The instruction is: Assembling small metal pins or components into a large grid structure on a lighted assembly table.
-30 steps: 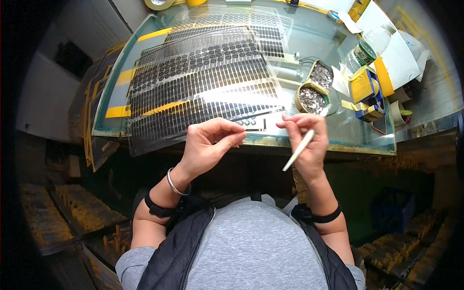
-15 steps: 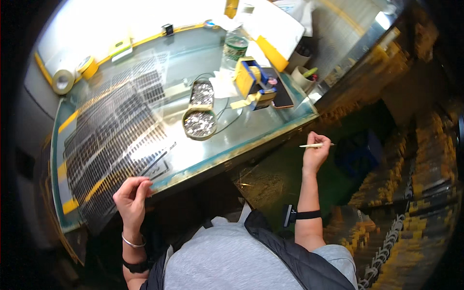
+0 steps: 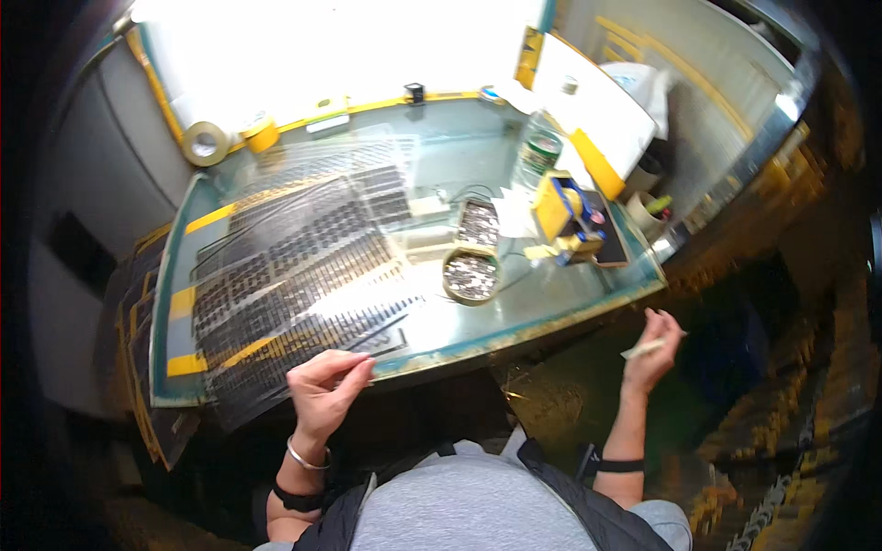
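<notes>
At the table's front edge, my left hand (image 3: pixel 323 393) is closed in a pinch, close to the near corner of a clear sheet (image 3: pixel 296 317) printed with rows of dark marks. What its fingertips hold, if anything, is too small to make out. My right hand (image 3: pixel 654 356) is off the table's right front edge, with its fingers closed round a slim white pen-like stick (image 3: pixel 641 349), somewhat blurred. Two joined containers of small shiny pieces, a round one (image 3: pixel 470 277) and a boxy one (image 3: pixel 479 223), stand on the glass between the hands, farther back.
Behind the containers are a blue-and-yellow tape dispenser (image 3: pixel 562 220), a plastic bottle (image 3: pixel 539 151) and a dark flat device (image 3: pixel 610 241). Tape rolls (image 3: pixel 205 144) sit at the back left. A cup (image 3: pixel 645 213) stands at the right edge of the glass-topped table (image 3: pixel 514 321).
The whole view has shifted, so table and hands appear farther right. My left hand stays pinched near the sheet; my right hand still grips the white pen-like stick, now tilted differently.
</notes>
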Demonstrator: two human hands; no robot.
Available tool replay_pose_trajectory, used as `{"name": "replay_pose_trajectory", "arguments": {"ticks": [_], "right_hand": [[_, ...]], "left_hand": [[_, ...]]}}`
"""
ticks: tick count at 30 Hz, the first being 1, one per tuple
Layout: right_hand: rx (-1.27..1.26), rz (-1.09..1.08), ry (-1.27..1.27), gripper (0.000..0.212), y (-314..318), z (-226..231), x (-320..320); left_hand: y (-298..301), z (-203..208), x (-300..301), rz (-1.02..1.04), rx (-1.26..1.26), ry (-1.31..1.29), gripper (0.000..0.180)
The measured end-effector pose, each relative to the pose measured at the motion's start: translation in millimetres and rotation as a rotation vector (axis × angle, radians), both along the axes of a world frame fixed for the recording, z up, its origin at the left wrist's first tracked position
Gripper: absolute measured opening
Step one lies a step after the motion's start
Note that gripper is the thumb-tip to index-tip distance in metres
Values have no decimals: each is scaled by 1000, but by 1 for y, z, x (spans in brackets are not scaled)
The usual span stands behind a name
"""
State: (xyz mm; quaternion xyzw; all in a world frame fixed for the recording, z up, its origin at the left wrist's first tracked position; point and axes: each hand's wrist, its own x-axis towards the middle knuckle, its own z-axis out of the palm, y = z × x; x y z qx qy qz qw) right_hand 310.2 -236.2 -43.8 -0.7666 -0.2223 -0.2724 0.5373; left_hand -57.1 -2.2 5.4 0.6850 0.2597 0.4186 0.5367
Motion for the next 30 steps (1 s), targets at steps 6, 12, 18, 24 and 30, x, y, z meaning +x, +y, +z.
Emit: {"name": "replay_pose_trajectory", "arguments": {"ticks": [6,12,18,24,30], "right_hand": [[-162,690,-189,29,106,74,-59],[-717,1034,-604,29,221,93,-81],[-800,984,-508,47,244,79,-75],[-758,562,-329,59,198,76,-44],[-941,512,-175,42,205,62,-10]], "left_hand": [[6,-11,1,-49,-45,-51,16],[7,-14,1,-76,-17,-9,15],[8,-18,1,-56,94,26,15],[8,-17,2,-45,117,22,15],[8,-18,4,-48,134,23,14]]}}
